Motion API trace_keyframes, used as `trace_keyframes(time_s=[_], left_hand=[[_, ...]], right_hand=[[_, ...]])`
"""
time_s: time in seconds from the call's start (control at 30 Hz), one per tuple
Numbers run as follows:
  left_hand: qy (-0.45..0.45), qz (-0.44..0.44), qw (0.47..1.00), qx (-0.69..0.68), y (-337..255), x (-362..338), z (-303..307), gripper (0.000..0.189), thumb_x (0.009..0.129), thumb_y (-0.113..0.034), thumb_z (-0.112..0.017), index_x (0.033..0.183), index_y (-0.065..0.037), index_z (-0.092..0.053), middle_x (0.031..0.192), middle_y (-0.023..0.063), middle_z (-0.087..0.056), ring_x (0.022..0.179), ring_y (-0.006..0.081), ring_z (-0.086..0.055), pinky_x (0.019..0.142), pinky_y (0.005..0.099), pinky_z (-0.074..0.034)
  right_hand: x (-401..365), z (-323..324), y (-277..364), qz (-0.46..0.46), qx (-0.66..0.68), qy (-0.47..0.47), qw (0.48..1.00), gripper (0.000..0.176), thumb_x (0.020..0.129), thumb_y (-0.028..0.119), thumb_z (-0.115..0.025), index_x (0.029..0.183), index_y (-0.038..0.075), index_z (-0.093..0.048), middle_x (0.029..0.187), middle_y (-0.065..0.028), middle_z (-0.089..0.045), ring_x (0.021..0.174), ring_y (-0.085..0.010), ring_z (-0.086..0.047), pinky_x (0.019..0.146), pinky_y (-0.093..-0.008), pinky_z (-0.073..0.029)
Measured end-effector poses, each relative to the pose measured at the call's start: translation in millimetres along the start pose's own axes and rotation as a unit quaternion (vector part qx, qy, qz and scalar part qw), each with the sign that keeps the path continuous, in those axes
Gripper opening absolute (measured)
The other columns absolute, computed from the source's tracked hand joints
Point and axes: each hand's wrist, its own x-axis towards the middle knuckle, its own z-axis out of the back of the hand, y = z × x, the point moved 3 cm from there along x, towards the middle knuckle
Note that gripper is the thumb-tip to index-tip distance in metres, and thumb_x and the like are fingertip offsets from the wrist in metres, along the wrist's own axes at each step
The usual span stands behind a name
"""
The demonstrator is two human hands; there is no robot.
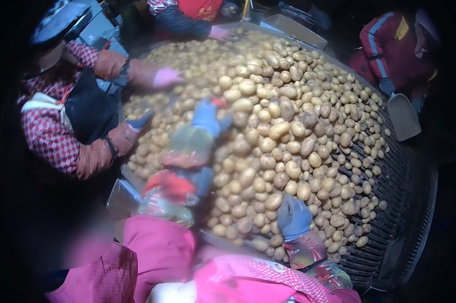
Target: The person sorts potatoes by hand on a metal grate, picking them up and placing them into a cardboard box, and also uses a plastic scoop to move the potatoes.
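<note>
Potatoes (288, 131) lie in a broad heap on a dark slatted surface (389, 217). My left hand (206, 117), in a blue glove, reaches far over the heap, its thumb apart from the other fingers. Just beside its fingertips is a small red patch (219, 102), too blurred to name. Nearer to me, my right hand (294, 217), also blue-gloved, rests against potatoes at the front edge of the heap. How its fingers are bent, and whether anything is under them, is hidden.
At the left, a person in checked sleeves (51, 136) has both gloved hands over the potatoes. Another person's gloved hand (220, 33) touches the far side. A person in red (389, 50) holds a scoop (404, 117) at the right. Behind the heap lies a cardboard box (293, 30).
</note>
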Motion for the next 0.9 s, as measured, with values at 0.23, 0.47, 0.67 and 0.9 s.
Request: trace_keyframes(time_s=[0.23,0.47,0.67,0.9], left_hand=[[-0.058,0.290,0.520,-0.801,-3.1,-131.8,113.8,0.055,0.095,-0.059,-0.055,0.119,-0.011,-0.064,0.114,0.0121,-0.064,0.114,0.0332,-0.060,0.092,0.0497,-0.052],[-0.268,0.369,0.442,-0.772,72.6,-307.5,191.1,0.058,0.096,-0.059,-0.055,0.117,-0.005,-0.062,0.124,0.0169,-0.065,0.118,0.0392,-0.062,0.087,0.0512,-0.058],[-0.382,0.466,0.457,-0.655,157.4,-439.6,213.4,0.049,0.099,-0.051,-0.052,0.122,-0.008,-0.062,0.123,0.0149,-0.063,0.116,0.0332,-0.061,0.091,0.0469,-0.054],[-0.263,0.399,0.661,-0.579,82.3,-412.0,165.2,0.039,0.103,-0.038,-0.049,0.132,-0.014,-0.060,0.129,0.0127,-0.059,0.115,0.0293,-0.057,0.098,0.0461,-0.047]], right_hand=[[-6.2,-12.1,-6.4,0.000,-0.013,-0.083,0.997,0.023,0.097,0.018,-0.058,0.110,0.002,-0.068,0.101,-0.0208,-0.068,0.095,-0.0365,-0.067,0.085,-0.0406,-0.054],[-4.9,-36.5,-32.3,0.018,0.090,-0.148,0.985,0.028,0.099,0.017,-0.058,0.117,-0.003,-0.065,0.113,-0.0213,-0.065,0.102,-0.0306,-0.066,0.091,-0.0368,-0.052],[-4.6,-32.6,-24.5,0.068,0.016,-0.135,0.988,0.030,0.099,0.023,-0.057,0.117,0.000,-0.065,0.111,-0.0222,-0.067,0.106,-0.0378,-0.063,0.097,-0.0422,-0.048],[-15.6,-21.3,-47.8,0.140,0.095,-0.108,0.980,0.038,0.094,0.029,-0.062,0.119,0.001,-0.064,0.115,-0.0231,-0.068,0.106,-0.0391,-0.065,0.097,-0.0469,-0.050]])
